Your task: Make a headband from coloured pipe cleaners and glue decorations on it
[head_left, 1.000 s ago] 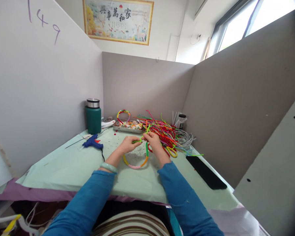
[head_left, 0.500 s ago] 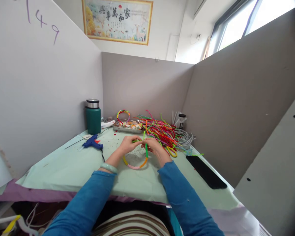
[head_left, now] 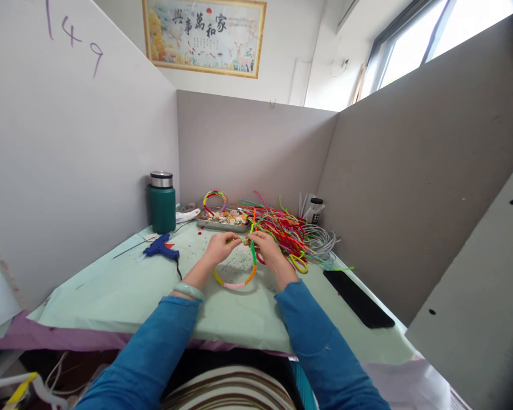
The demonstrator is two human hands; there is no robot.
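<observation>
A hoop (head_left: 234, 286) wrapped in yellow, pink, orange and green fuzzy bands hangs tilted over the table, its upper part between my hands. My left hand (head_left: 221, 249) is closed in a pinch on a yellow-green pipe cleaner (head_left: 241, 240) at the top of the hoop. Close beside it, my right hand (head_left: 267, 249) has its fingers closed around the hoop near the green band (head_left: 253, 253). A yellow-green end tipped with orange sticks up above the right fingers. Part of the hoop is hidden behind both hands.
Behind my hands lie a heap of coloured pipe cleaners (head_left: 277, 225) and a metal tray (head_left: 216, 225) of small pieces with a finished-looking hoop (head_left: 214, 193). A blue glue gun (head_left: 160, 247) and green bottle (head_left: 162, 208) stand left; a black phone-like slab (head_left: 359, 299) lies right.
My left hand has drawn slightly left, away from the right. The hoop has lifted a little, and an orange tip now shows above the right hand.
</observation>
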